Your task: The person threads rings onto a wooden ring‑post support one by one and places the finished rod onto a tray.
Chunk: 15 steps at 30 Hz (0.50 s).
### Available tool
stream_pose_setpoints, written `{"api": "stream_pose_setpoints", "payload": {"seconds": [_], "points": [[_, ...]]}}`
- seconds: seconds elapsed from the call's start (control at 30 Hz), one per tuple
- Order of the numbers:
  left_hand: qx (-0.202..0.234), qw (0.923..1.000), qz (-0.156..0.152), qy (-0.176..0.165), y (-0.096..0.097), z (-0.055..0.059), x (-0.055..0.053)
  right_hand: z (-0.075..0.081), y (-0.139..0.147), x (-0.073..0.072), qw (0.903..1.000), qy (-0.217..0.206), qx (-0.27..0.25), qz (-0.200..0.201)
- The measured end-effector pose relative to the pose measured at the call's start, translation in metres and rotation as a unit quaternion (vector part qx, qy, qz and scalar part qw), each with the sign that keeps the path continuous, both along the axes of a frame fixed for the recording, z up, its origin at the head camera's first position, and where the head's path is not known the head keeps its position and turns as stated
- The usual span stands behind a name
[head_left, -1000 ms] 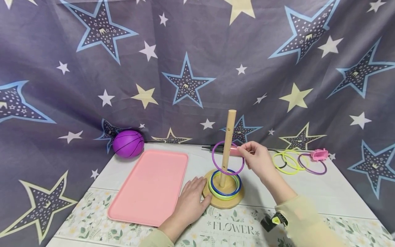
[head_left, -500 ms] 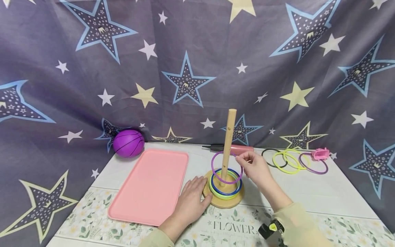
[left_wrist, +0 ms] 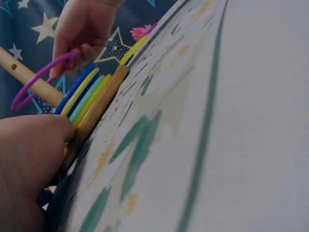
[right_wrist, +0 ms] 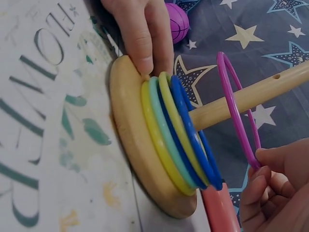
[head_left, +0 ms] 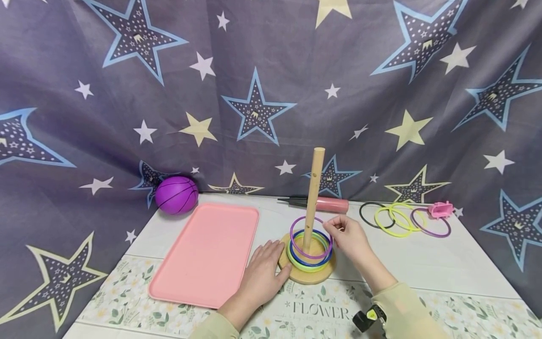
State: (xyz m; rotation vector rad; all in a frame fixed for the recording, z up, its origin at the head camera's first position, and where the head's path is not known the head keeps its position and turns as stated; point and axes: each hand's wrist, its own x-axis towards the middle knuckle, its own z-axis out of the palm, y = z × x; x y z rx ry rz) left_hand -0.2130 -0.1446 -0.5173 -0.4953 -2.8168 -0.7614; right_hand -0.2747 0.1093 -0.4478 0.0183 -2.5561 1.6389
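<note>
A purple ring (right_wrist: 235,113) loops around the upright wooden peg (head_left: 314,188), and my right hand (head_left: 349,235) pinches its right edge between thumb and fingers. Below it, several blue, yellow and green rings (right_wrist: 166,130) lie stacked on the round wooden base (head_left: 311,278). In the right wrist view a gap shows between the purple ring and the stack. My left hand (head_left: 264,273) lies with fingers extended at the base's left side, its fingertips right at the wood and lowest rings.
A pink tray (head_left: 207,254) lies on the left, with a purple ball (head_left: 177,195) behind it. Behind the peg is a pink-handled pump (head_left: 332,205). Loose yellow, black and purple rings (head_left: 391,221) and a small pink object (head_left: 440,210) sit at the back right.
My right hand has lowered the purple ring down the peg, closer to the stack. My left hand stays in place at the base.
</note>
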Motion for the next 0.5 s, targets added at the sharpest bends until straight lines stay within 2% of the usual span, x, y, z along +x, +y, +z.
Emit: {"api": "stream_pose_setpoints", "payload": {"seconds": [0.5], "points": [[0.001,1.0,0.0,-0.001,0.0,0.0,-0.001,-0.013,0.003,0.0,0.9994,-0.018,0.027,0.005]]}}
